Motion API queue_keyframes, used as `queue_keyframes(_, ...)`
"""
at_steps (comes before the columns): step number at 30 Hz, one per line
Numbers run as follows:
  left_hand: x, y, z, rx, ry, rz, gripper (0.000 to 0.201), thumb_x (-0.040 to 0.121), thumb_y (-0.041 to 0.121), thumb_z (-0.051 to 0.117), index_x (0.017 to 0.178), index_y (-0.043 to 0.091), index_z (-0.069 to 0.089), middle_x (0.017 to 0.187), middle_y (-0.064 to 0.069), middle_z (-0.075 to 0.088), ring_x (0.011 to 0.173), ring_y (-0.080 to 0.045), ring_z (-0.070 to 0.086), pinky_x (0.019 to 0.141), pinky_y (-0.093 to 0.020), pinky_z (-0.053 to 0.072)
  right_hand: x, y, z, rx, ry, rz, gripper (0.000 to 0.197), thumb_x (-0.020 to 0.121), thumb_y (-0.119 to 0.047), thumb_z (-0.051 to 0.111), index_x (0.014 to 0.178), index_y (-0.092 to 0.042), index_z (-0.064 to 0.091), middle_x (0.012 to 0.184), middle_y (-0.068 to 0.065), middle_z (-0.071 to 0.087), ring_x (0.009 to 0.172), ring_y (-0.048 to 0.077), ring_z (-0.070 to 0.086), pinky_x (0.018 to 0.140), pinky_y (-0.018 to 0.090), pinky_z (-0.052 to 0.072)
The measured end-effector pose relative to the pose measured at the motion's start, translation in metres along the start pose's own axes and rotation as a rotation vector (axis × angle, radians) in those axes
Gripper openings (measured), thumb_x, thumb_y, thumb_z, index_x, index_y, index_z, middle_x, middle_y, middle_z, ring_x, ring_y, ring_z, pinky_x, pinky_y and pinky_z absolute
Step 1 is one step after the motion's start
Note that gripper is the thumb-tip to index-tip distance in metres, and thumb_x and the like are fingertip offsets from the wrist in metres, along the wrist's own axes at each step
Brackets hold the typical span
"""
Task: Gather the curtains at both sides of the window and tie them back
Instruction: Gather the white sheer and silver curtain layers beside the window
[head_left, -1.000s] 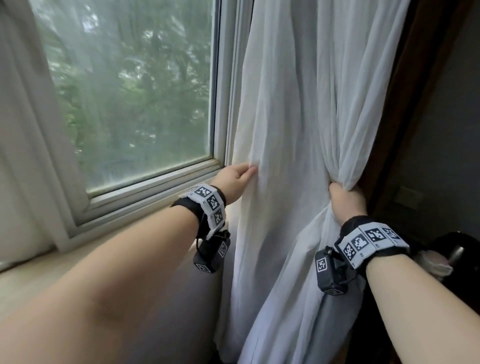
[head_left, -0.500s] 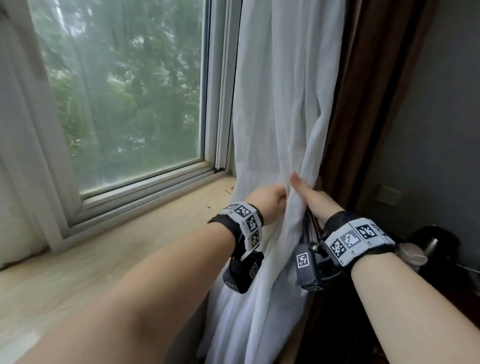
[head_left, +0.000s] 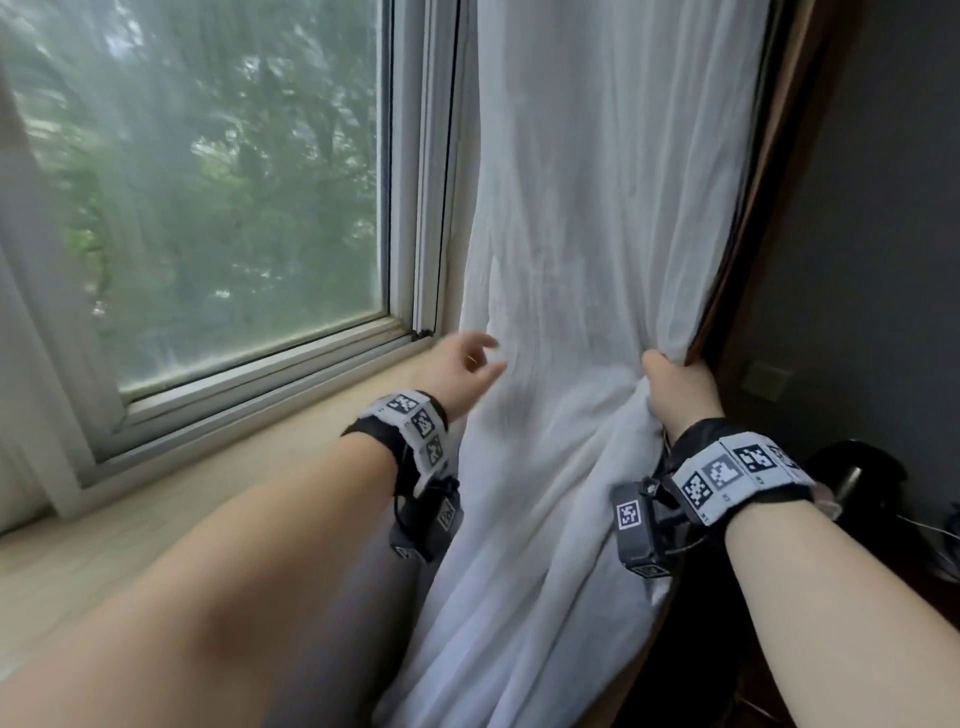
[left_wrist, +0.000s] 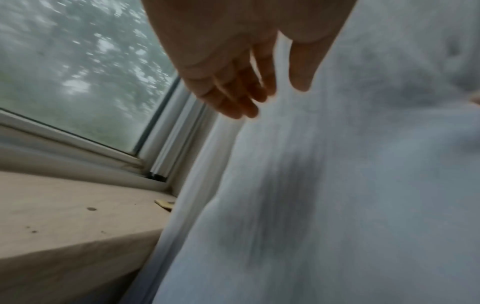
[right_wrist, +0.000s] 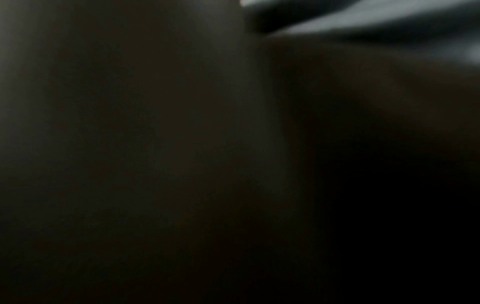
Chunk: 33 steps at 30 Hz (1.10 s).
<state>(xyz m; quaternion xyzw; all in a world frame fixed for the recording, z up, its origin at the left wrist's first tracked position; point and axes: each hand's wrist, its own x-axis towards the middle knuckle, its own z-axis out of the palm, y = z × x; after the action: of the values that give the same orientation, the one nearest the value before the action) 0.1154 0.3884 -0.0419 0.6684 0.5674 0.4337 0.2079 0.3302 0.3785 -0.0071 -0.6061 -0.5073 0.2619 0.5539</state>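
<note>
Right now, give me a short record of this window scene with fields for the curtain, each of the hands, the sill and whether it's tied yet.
curtain: white curtain hangs at the window's right side, partly bunched
right hand: right hand grips the bunched fabric beside a brown drape
left hand: left hand open, fingers relaxed at the curtain's window-side edge, gripping nothing
sill: windowsill beige, with small specks
tie: none visible; curtain not yet tied back
right wrist view: dark, shows nothing useful

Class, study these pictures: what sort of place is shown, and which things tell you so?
Probably a room in a home: a window looking onto trees, a white curtain with a dark drape behind it, and a pale windowsill.
</note>
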Motion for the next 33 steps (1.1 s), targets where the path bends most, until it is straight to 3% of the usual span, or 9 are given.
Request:
queue_keyframes(4,0.031,-0.011,-0.008,-0.264,0.021,-0.245,0.094,0.074,0.048,0.071,0.146,0.02,0.019,0.15,-0.005,0.031,0.134,-0.022,0.038,0.105,-0.032,0.035,-0.001,0.006,-0.007,0.047,-0.069,-0.047,0.029,0.086,-0.016,0.062,0.114,-0.01,0.058,0.104,0.0,0.058,0.099,0.012,0.053,0.088,0.022,0.038)
queue_keyframes(8,0.051,-0.011,0.006,-0.357,-0.101,-0.296,0.11,0.071,0.048,0.074,0.15,0.022,0.001,0.157,-0.008,0.016,0.141,-0.024,0.028,0.115,-0.04,0.027,0.003,0.005,-0.014,-0.022,-0.142,-0.085,0.041,0.076,-0.013,0.074,0.114,-0.008,0.059,0.101,0.0,0.061,0.1,0.014,0.058,0.088,0.023,0.041)
queue_keyframes(12,0.065,-0.001,0.019,-0.2,-0.101,-0.218,0.071,0.082,0.041,0.067,0.14,0.015,0.036,0.131,-0.006,0.052,0.125,-0.022,0.049,0.093,-0.024,0.04,0.006,0.004,-0.026,-0.148,-0.181,-0.087,0.013,0.082,0.002,0.06,0.089,-0.01,0.06,0.082,0.0,0.059,0.091,0.015,0.056,0.071,0.021,0.04)
queue_keyframes(14,0.071,0.002,0.024,-0.105,-0.062,-0.126,0.029,0.085,0.037,0.063,0.108,0.019,0.061,0.092,0.004,0.064,0.097,-0.018,0.062,0.07,-0.018,0.042,0.007,0.005,-0.033,-0.16,-0.177,-0.086,0.013,0.083,0.001,0.059,0.093,-0.008,0.06,0.088,0.004,0.057,0.089,0.014,0.053,0.072,0.02,0.038)
queue_keyframes(16,0.074,0.002,0.026,-0.036,-0.026,-0.075,0.018,0.088,0.034,0.059,0.084,0.017,0.062,0.07,0.003,0.056,0.074,-0.018,0.055,0.055,-0.021,0.037,0.011,0.007,-0.038,-0.152,-0.158,-0.096,0.014,0.084,0.0,0.06,0.096,-0.008,0.061,0.09,0.003,0.057,0.088,0.014,0.053,0.068,0.015,0.041)
queue_keyframes(18,0.075,0.0,0.025,-0.011,-0.01,-0.045,0.03,0.091,0.035,0.054,0.076,0.01,0.06,0.069,-0.006,0.052,0.069,-0.02,0.052,0.06,-0.027,0.037,0.015,0.009,-0.041,-0.145,-0.122,-0.096,0.013,0.084,-0.001,0.06,0.093,-0.011,0.06,0.089,0.002,0.058,0.088,0.013,0.054,0.06,0.012,0.042)
queue_keyframes(23,0.066,-0.011,0.009,0.089,0.049,0.034,0.04,0.095,0.035,0.046,0.064,0.01,0.049,0.07,-0.011,0.05,0.071,-0.024,0.055,0.063,-0.03,0.039,0.028,0.011,-0.038,-0.155,-0.03,-0.073,0.01,0.084,-0.006,0.056,0.092,-0.012,0.058,0.089,0.003,0.059,0.089,0.015,0.053,0.076,0.022,0.035)
queue_keyframes(28,0.047,-0.013,-0.01,0.205,0.093,0.126,0.046,0.095,0.038,0.043,0.083,-0.001,0.064,0.082,-0.022,0.065,0.08,-0.034,0.061,0.07,-0.039,0.048,0.032,0.009,-0.022,-0.152,0.047,-0.016,0.007,0.083,-0.008,0.053,0.076,-0.008,0.054,0.071,-0.001,0.054,0.082,0.019,0.051,0.071,0.024,0.034)
queue_keyframes(33,0.017,0.012,-0.015,0.12,-0.116,0.318,0.035,0.094,0.035,0.047,0.068,0.011,0.053,0.068,-0.005,0.051,0.066,-0.004,0.052,0.068,-0.03,0.041,0.028,0.007,-0.01,-0.129,0.074,0.024,0.017,0.082,-0.014,0.057,0.092,-0.003,0.063,0.085,0.006,0.059,0.087,0.026,0.059,0.062,0.026,0.038)
